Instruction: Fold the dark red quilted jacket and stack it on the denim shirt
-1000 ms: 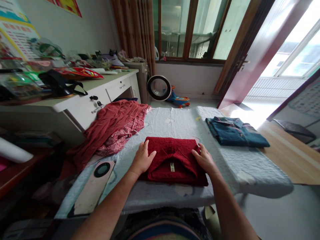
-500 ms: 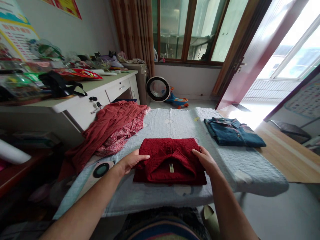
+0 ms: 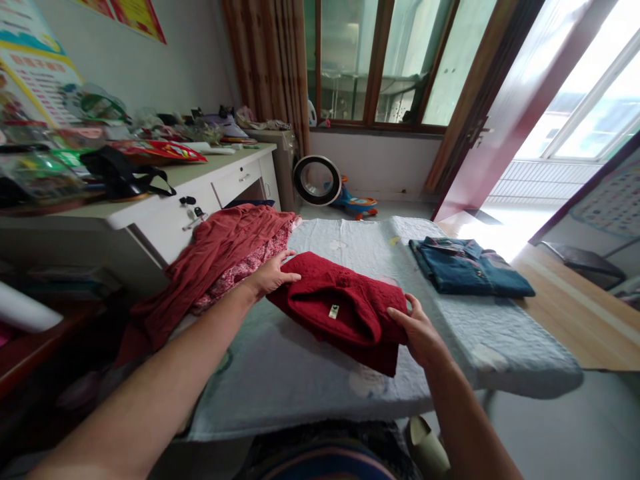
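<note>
A folded dark red knit top (image 3: 345,280) is held between my two hands, tilted with its right end lower. Its neck opening faces me, and a small pale label shows inside the collar. My left hand (image 3: 273,273) grips the upper left edge, thumb on top. My right hand (image 3: 417,327) pinches the right edge, with the thumb over the cloth and the other fingers partly hidden. Beneath the top lies a pale blue cloth (image 3: 300,393) spread over the table. A folded dark blue denim garment (image 3: 473,267) rests on the right part of that cloth.
A heap of rust-red and patterned clothes (image 3: 225,247) lies at the table's left. Behind it stands a cluttered white desk (image 3: 190,180). A blue and orange ride-on toy (image 3: 357,203) is on the floor near the far wall. At right is a wooden board (image 3: 575,307).
The red top has turned clockwise, its left end moving up and away and its right end dropping slightly. My left hand moved up with it, still gripping, and my right stayed on its edge.
</note>
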`<action>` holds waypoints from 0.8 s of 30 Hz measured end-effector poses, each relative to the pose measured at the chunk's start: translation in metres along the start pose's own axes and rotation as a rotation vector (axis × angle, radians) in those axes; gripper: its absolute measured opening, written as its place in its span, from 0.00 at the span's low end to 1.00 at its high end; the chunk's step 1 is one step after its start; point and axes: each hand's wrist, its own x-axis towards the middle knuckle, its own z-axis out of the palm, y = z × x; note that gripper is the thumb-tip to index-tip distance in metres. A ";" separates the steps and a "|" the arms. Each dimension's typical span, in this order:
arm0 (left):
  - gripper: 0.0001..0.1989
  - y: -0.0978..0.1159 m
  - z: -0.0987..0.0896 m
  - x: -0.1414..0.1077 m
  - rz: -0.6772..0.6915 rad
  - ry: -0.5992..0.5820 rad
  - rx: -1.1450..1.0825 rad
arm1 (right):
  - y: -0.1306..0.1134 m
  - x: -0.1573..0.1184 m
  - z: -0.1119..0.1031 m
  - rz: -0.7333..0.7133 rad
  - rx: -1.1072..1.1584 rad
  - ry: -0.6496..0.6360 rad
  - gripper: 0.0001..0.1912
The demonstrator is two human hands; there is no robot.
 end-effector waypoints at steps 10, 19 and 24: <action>0.34 -0.056 0.000 0.028 0.094 0.461 0.684 | 0.036 -0.010 -0.024 -0.160 -0.803 0.000 0.48; 0.37 -0.044 0.028 -0.060 -0.066 0.450 0.776 | -0.021 0.026 0.004 -0.700 -1.122 -0.036 0.20; 0.41 -0.061 0.051 -0.069 -0.041 0.430 0.506 | -0.011 0.046 0.052 -0.702 -1.308 -0.355 0.26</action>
